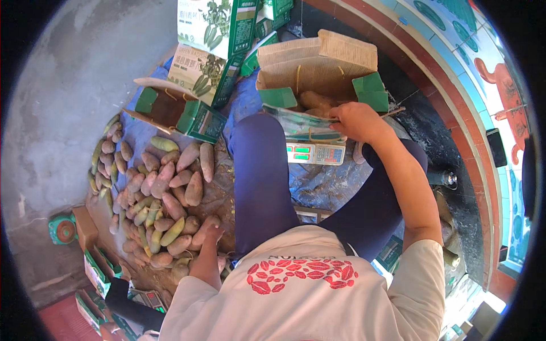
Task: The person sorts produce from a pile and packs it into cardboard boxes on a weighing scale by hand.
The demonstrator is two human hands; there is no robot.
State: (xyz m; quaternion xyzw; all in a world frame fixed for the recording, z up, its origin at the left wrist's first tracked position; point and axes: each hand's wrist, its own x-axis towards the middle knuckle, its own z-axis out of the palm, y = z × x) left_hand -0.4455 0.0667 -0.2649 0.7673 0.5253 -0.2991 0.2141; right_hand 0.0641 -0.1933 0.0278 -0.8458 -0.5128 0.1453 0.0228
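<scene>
My right hand grips the near flap of an open carton with green end flaps. Several sweet potatoes lie inside it. Under the carton's near side shows a scale with lit green displays and a keypad. Down at the left, my left hand is closed on a sweet potato at the right edge of a large heap. Reddish-brown sweet potatoes are mixed there with green, long tubers or radishes.
A second open carton stands beyond the heap, next to stacked printed cartons. Blue sheeting covers the floor between my legs. Another person's dark sleeve shows at lower left near more cartons. A brick-edged tiled wall curves along the right.
</scene>
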